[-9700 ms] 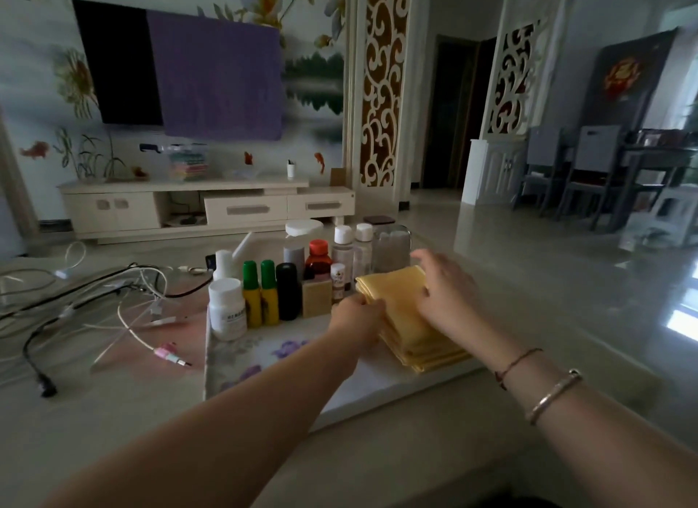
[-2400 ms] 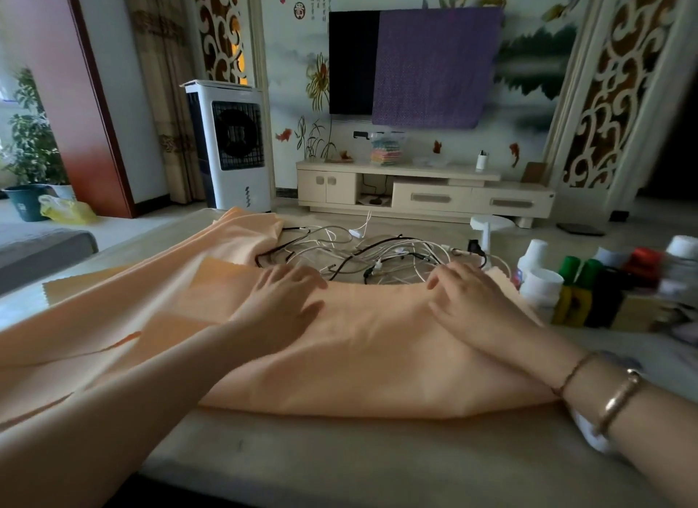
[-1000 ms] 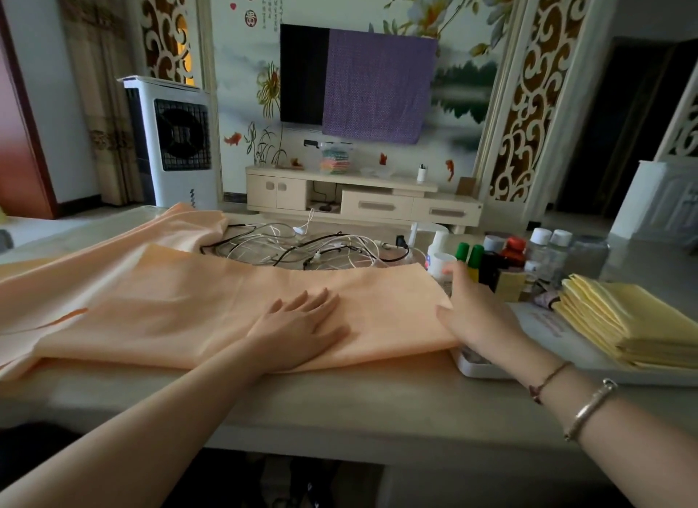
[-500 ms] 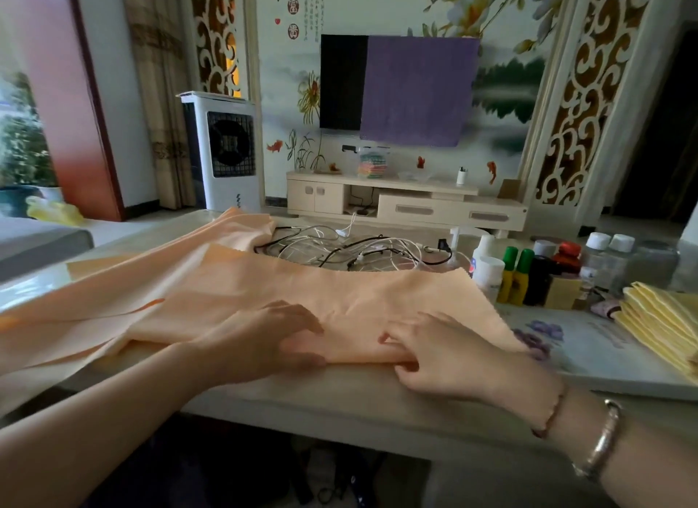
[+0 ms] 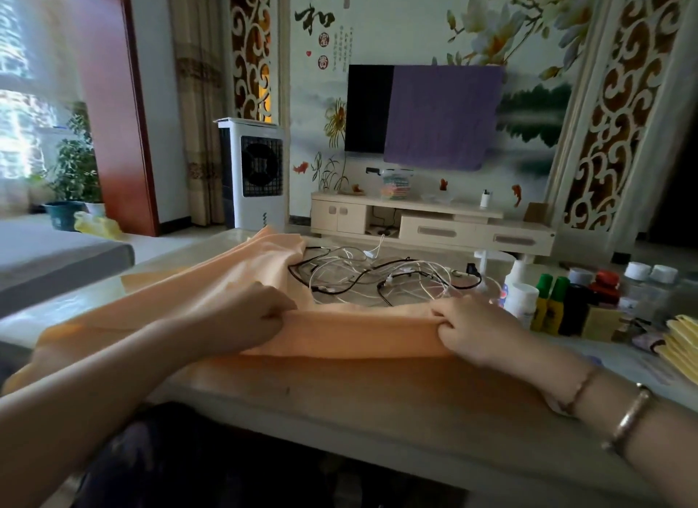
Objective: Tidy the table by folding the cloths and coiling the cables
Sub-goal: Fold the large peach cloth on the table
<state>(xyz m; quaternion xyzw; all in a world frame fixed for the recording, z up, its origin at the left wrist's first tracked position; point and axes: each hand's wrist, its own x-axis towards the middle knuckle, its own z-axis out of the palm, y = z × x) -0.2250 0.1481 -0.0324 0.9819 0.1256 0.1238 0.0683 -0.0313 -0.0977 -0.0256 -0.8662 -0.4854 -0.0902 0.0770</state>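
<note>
I see my left hand [image 5: 257, 315] and my right hand [image 5: 472, 330] both pinching the near edge of the peach cloth [image 5: 234, 281], lifted off the tabletop [image 5: 359, 390]. The tangled cables [image 5: 377, 277] lie at 12 o'clock, folded yellow cloths [image 5: 680, 341] at 3 o'clock

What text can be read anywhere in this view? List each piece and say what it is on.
"和": large black brush character on the wall mural.
Red seals beneath it: characters too blurred to read.
Small vertical columns of writing beside them: too small to read.
White pill bottle: label blurred, unreadable.
Green-capped yellow bottles: print unreadable.
Nothing else carries legible text.
</note>
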